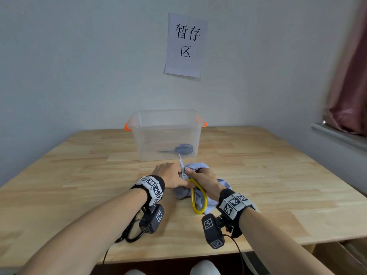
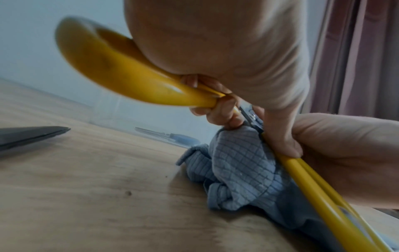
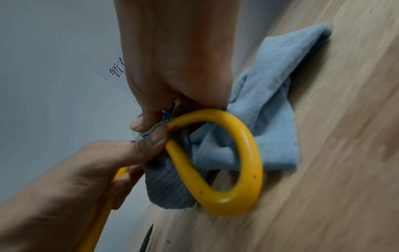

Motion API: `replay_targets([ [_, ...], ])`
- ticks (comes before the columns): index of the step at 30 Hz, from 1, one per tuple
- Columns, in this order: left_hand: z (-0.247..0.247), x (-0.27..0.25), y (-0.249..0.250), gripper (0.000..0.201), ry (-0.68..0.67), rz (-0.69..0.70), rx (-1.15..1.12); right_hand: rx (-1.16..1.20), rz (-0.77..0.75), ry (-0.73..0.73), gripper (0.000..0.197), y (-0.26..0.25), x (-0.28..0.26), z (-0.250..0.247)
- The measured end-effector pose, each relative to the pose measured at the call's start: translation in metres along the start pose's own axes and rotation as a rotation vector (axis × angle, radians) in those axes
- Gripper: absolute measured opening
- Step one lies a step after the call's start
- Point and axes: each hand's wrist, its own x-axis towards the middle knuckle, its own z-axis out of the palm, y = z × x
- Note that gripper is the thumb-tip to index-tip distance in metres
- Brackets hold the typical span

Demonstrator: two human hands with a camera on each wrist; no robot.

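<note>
Yellow-handled scissors (image 1: 198,212) stand tilted over the wooden table (image 1: 278,175), their blade pointing up and away. My left hand (image 1: 168,174) grips them by the handles near the pivot; in the right wrist view its thumb presses the yellow loop (image 3: 250,153). My right hand (image 1: 202,178) pinches a light blue cloth (image 1: 196,166) against the scissors at the pivot. The cloth (image 2: 237,162) bunches under both hands and trails onto the table (image 3: 270,110). One handle loop (image 2: 134,85) runs under my left palm.
A clear plastic bin (image 1: 166,112) with orange handles stands just behind my hands, with blue scissors (image 1: 183,148) inside. A dark blade (image 2: 32,134) lies on the table by my left forearm. A paper sign (image 1: 185,44) hangs on the wall; a curtain (image 1: 349,76) hangs at right.
</note>
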Motion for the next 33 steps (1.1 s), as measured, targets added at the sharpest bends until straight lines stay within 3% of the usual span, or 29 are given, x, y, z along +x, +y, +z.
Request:
replay_targets([
  [4,-0.002,-0.004,0.003,0.066,0.005,0.005,0.028,-0.068,0.061,0.028,0.028,0.000,0.001,-0.001],
  [8,-0.001,-0.005,0.005,0.066,-0.002,0.015,0.040,0.068,0.123,-0.037,0.026,-0.001,-0.001,-0.001],
  [12,0.002,-0.001,0.009,0.059,0.032,0.032,0.057,-0.081,0.023,0.101,0.036,0.003,0.004,-0.003],
  [15,0.007,0.001,0.011,0.067,0.068,0.034,0.091,-0.221,-0.021,0.188,0.040,0.002,0.005,-0.002],
  [21,0.008,-0.001,0.009,0.068,0.098,0.026,0.108,-0.314,-0.088,0.220,0.043,0.005,0.008,-0.001],
  [33,0.018,-0.006,0.003,0.069,0.103,0.015,0.094,-0.171,-0.166,0.320,0.047,0.017,0.012,0.000],
])
